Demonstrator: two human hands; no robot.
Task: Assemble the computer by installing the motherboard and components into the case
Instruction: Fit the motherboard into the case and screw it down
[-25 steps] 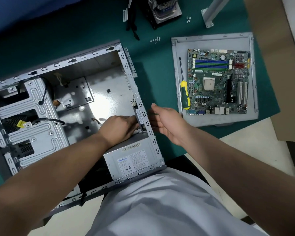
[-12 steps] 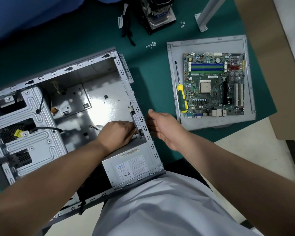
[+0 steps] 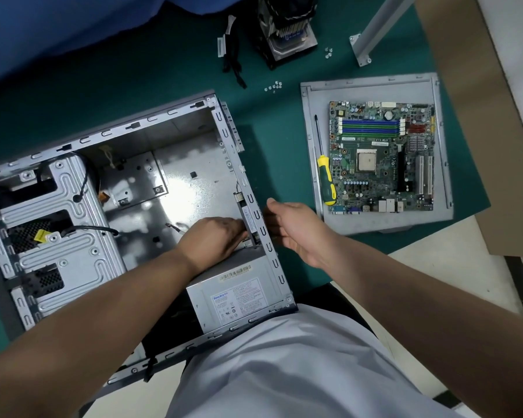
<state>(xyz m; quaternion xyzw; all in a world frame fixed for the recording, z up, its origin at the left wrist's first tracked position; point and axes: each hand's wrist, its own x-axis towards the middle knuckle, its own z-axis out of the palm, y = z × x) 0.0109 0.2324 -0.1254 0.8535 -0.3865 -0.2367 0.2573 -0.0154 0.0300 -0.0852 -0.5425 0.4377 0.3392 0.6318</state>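
My left hand [image 3: 213, 241] reaches inside the open case [image 3: 175, 164], fingers curled against its rear wall above the power supply [image 3: 239, 300]; whether they grip anything I cannot tell. My right hand [image 3: 296, 230] hovers outside that wall, fingers relaxed, holding nothing. The motherboard [image 3: 381, 155] lies on the side panel [image 3: 372, 89] across the green worktop [image 3: 278, 152], a yellow-handled screwdriver [image 3: 325, 176] beside it.
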